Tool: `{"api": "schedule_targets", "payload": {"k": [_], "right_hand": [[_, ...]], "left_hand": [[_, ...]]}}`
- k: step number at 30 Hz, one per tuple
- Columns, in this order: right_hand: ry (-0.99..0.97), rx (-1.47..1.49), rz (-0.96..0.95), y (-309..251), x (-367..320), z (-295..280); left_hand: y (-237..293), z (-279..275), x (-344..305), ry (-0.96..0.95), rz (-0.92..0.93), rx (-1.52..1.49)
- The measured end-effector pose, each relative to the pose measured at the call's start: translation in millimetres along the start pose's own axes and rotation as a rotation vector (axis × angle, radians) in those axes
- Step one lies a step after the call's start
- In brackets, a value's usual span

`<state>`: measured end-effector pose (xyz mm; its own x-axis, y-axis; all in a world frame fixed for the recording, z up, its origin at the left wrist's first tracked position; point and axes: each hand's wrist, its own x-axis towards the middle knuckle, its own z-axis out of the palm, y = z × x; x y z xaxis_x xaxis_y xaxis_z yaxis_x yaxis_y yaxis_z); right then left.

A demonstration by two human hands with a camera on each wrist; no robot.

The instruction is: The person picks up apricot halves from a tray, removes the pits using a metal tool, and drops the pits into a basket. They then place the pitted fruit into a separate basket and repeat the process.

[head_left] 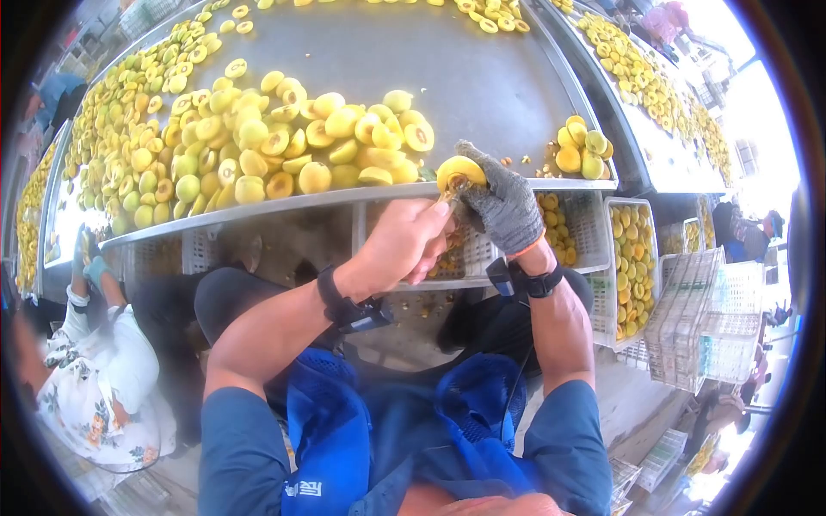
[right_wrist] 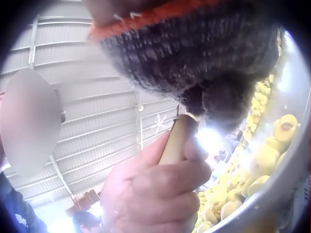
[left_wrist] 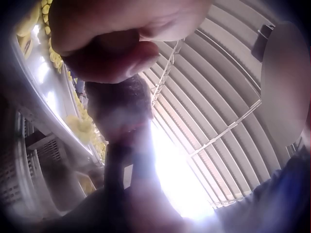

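My bare left hand [head_left: 400, 236] grips a wooden-handled tool [right_wrist: 179, 138], its fingers wrapped around the pale handle in the right wrist view. A thin metal piece shows at the handle's upper end. My right hand [head_left: 506, 209], in a dark grey knitted glove with an orange cuff, holds a yellow peach half [head_left: 449, 168] by its side, just past the table's near edge. The peach's brownish hollow faces the left hand, and the tool's end is right at it. In the left wrist view the left thumb and fingers cover the tool.
A metal-topped table [head_left: 370, 56] bears a large heap of peach halves [head_left: 249, 138] and a small pile [head_left: 583, 148] at its right corner. White crates of fruit [head_left: 632, 267] stand below and to the right, near stacked crates [head_left: 688, 318]. Another person [head_left: 103, 378] sits at left.
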<state>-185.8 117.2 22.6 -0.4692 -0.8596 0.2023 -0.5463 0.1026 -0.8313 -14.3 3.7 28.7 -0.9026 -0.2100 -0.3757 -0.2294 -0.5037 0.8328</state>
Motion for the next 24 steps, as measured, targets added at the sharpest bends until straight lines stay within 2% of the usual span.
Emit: {"api": "schedule_targets", "payload": {"k": [3, 6, 9, 12, 15, 18, 21, 24], "right_hand": [[-0.039, -0.081, 0.030, -6, 1, -8], [-0.004, -0.118, -0.063, -3, 0, -8], [0.058, -0.071, -0.064, -6, -3, -3], [-0.004, -0.075, -0.075, -7, -2, -11], [-0.116, 0.044, -0.069, -2, -3, -20], [-0.082, 0.122, 0.057, -13, -7, -18], [0.067, -0.017, -0.086, -6, -9, -7], [0.035, -0.101, -0.146, -4, -10, -11]], "left_hand": [[4, -4, -3, -0.070, -0.055, -0.072], [6, -8, -3, -0.151, -0.118, -0.197], [10, -15, -1, -0.226, -0.149, -0.246], [10, -21, 2, -0.312, -0.164, -0.260], [5, -26, 6, -0.381, -0.187, -0.293], [5, -23, 7, -0.395, -0.198, -0.355], [5, -23, 9, -0.390, -0.161, -0.333], [7, -22, 8, -0.317, -0.124, -0.099]]}}
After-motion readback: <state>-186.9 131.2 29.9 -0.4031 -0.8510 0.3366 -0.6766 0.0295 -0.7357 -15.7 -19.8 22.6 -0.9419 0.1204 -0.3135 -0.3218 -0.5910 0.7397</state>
